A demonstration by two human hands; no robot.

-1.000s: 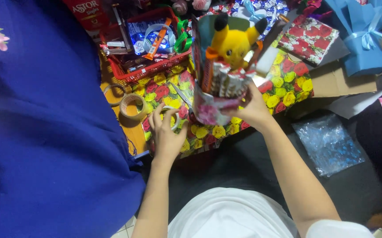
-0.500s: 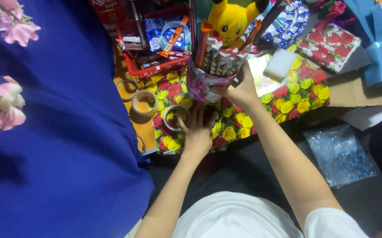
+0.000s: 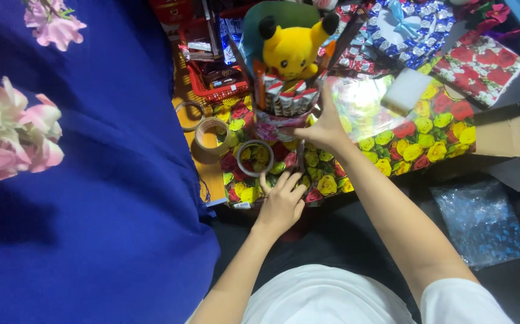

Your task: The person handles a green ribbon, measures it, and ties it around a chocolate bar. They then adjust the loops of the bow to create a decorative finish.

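Fingers of the right hand (image 3: 323,129) are wrapped against the right side of a gift bundle (image 3: 284,114), a wrapped holder packed with snack bars and topped by a yellow plush toy (image 3: 290,45), standing upright far of centre on rose-print wrapping paper (image 3: 416,135). The left hand (image 3: 281,201) lies nearer, fingers loosely curled and holding nothing that I can make out, its fingertips just beside a clear tape roll (image 3: 254,158); a brown tape roll (image 3: 212,138) sits to the left.

The bundle looks light but top-heavy (the plush rides high above the bars), and its glossy wrap is likely slippery and easily creased. A hold low on the body, below the bars, seems safest. The tape roll is stiff and light, best pinched by its rim.
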